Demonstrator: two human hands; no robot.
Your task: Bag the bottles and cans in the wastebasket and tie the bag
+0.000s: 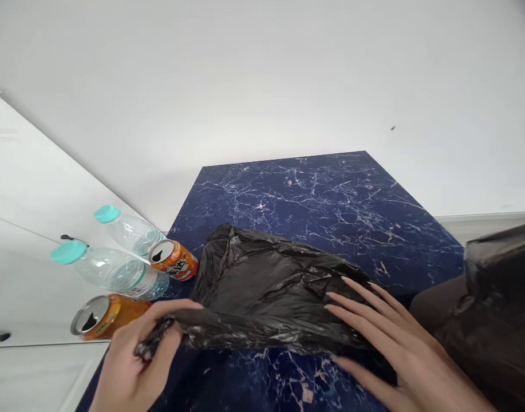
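Observation:
A crinkled black plastic bag lies spread on the dark blue marbled tabletop. My left hand pinches the bag's near left corner between thumb and fingers; a bunched end pokes out past the grip. Across the bag's right part rests my right hand, fingers stretched and spread, the thumb by the near edge. An orange drink can stands just beyond my left hand. Behind it are a clear bottle with a turquoise cap and a second orange can.
Another clear bottle with a turquoise cap stands at the table's left edge. White cabinet doors with dark handles are on the left. A white wall rises behind the table. More black plastic shows at the right.

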